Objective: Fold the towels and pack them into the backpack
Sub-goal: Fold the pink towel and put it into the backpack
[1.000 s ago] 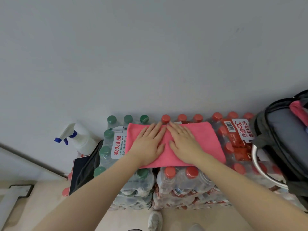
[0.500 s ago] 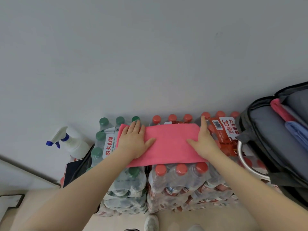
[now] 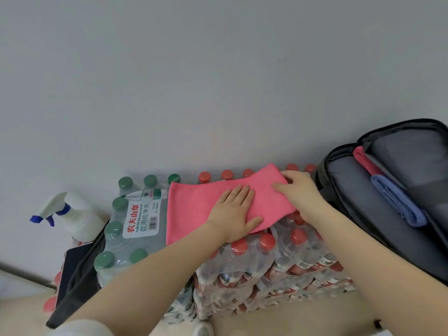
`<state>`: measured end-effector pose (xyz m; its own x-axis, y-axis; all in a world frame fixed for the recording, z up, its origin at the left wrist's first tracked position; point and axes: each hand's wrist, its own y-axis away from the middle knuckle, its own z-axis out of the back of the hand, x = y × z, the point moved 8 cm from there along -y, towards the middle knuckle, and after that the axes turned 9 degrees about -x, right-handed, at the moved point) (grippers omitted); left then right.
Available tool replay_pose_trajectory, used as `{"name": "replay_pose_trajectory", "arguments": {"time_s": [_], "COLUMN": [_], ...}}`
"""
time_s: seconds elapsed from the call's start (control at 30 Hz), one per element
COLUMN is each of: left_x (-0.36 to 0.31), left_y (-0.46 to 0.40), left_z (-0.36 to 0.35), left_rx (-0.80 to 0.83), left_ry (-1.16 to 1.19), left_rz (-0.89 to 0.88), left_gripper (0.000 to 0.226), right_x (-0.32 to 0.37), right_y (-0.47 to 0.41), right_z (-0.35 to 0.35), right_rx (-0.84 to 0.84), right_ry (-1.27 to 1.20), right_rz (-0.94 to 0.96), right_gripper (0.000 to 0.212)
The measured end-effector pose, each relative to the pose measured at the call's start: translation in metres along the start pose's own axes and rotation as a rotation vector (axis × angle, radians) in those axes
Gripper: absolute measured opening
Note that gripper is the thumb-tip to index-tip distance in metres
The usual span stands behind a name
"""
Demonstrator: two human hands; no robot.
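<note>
Pink towel (image 3: 194, 207) lies as a long folded strip on top of shrink-wrapped water-bottle packs: green-capped pack (image 3: 131, 229) on the left, red-capped packs (image 3: 274, 260) to the right.

Left hand (image 3: 234, 212): flat, fingers straight, palm pressing down on the strip's middle. It anchors the cloth.

Right hand (image 3: 297, 187): fingers curled round the strip's right end, which is raised off the bottles and curling leftward. Judged: a fold in half, right end over left, is under way, not yet laid down.

Backpack (image 3: 351, 190) stands open just right of the bottle packs. Inside, a folded pink towel (image 3: 363, 158) and a folded blue towel (image 3: 397, 202) sit edge-on in the main compartment. So at least two towels appear packed.

Left to do, by my estimate: finish this fold, perhaps one more, then slot the towel in beside the other two. No further loose towels visible.

Also present: white spray bottle (image 3: 72, 217) at far left, a dark tablet-like slab (image 3: 75, 263) below it.
</note>
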<state>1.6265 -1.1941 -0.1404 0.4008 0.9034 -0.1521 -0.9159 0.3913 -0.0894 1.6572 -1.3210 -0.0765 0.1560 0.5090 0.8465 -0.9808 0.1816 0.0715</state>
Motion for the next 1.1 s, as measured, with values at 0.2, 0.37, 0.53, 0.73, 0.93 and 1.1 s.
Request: {"name": "replay_pose_trajectory", "arguments": {"time_s": [0.2,0.37,0.53,0.73,0.93,1.1], "left_x": [0.017,0.097,0.138,0.145,0.156,0.155], "left_y": [-0.002,0.025,0.031,0.011,0.026,0.056], "left_z": [0.009,0.024,0.019,0.033,0.050,0.037], "left_rx": [-0.039,-0.068,0.063,0.131,0.198,0.425], "left_ry": [0.156,0.175,0.025,0.135,0.656,0.889], "left_rz": [-0.043,0.179,0.298,0.346,0.580,0.734], "left_gripper": [0.091,0.069,0.067,0.041,0.042,0.025], "right_x": [0.042,0.043,0.043,0.057,0.014,0.009], "right_y": [0.025,0.034,0.044,0.030,0.027,0.023], "right_z": [-0.042,-0.083,-0.112,-0.106,-0.128,-0.136], "right_rx": [0.101,0.208,0.346,0.333,0.346,0.301], "right_ry": [0.399,0.468,0.552,0.567,0.813,0.898], "right_rz": [0.417,0.394,0.389,0.561,0.648,0.675], "right_gripper": [0.033,0.012,0.009,0.023,0.080,0.101]}}
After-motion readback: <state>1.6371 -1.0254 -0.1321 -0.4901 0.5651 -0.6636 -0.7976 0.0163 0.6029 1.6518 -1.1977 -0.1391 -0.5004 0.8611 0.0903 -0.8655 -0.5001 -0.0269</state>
